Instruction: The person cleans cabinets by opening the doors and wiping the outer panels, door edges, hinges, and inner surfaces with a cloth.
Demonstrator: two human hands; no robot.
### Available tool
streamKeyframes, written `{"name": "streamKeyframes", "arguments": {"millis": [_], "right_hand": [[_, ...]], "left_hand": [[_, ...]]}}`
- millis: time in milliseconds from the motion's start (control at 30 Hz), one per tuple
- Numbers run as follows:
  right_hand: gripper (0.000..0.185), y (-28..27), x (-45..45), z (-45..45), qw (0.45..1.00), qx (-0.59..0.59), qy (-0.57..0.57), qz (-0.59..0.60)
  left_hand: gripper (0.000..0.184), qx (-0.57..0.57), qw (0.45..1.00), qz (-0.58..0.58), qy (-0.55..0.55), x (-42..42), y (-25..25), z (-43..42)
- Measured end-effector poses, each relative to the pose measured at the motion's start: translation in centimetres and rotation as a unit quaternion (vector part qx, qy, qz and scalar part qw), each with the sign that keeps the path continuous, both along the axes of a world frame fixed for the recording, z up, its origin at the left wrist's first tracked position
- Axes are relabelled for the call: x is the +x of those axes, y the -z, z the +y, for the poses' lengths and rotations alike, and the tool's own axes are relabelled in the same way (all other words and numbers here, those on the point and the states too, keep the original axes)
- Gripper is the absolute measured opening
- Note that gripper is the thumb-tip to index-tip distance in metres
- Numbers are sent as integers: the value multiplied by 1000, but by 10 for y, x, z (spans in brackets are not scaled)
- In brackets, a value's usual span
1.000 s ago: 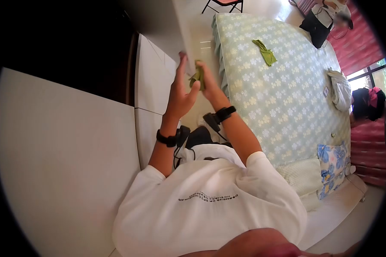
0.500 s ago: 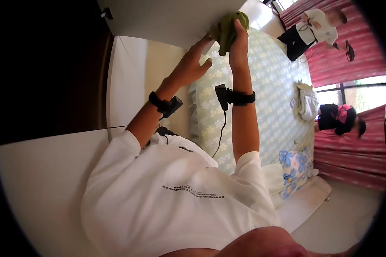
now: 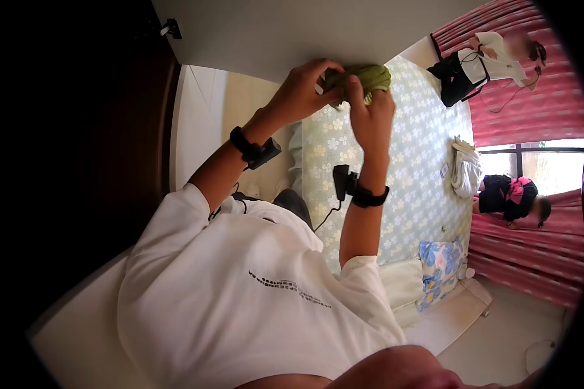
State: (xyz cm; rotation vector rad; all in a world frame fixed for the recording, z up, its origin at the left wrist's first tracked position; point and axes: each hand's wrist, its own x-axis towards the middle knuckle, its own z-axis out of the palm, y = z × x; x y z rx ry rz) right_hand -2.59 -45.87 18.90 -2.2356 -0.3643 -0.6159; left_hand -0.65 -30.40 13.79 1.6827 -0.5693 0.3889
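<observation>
A crumpled green cloth is bunched between my two hands, beside the edge of a pale cabinet door. My left hand has its fingers curled round the cloth's left side. From below and to the right, my right hand grips the cloth, its thumb pressed over the front. A black strap with a small box is on each wrist. Part of the cloth is hidden behind my fingers.
Beyond my hands stands a bed with a flowered pale green cover. A grey-white garment and a blue flowered pillow lie on it. Two people, one in a white shirt, one in black and pink, are near the red curtains.
My hands rose with the cloth to the cabinet door, then came down slightly. My left hand has closed on the cloth. The view has swung, showing more of both people.
</observation>
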Motion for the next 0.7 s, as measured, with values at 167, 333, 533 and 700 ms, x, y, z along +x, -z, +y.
{"name": "streamKeyframes", "arguments": {"millis": [167,333,533,700], "right_hand": [[37,-1,17,-60,971,238,-24,26],[39,-58,65,-36,931,340,-129,-31],[69,-58,177,-62,846,431,-307,69],[103,-105,72,-27,865,281,-378,170]], "left_hand": [[33,4,995,-66,-70,-7,-21,9],[42,-109,899,-316,-282,25,-75,51],[47,15,796,-439,-417,54,-136,21],[60,155,844,-442,-262,68,-37,-32]]}}
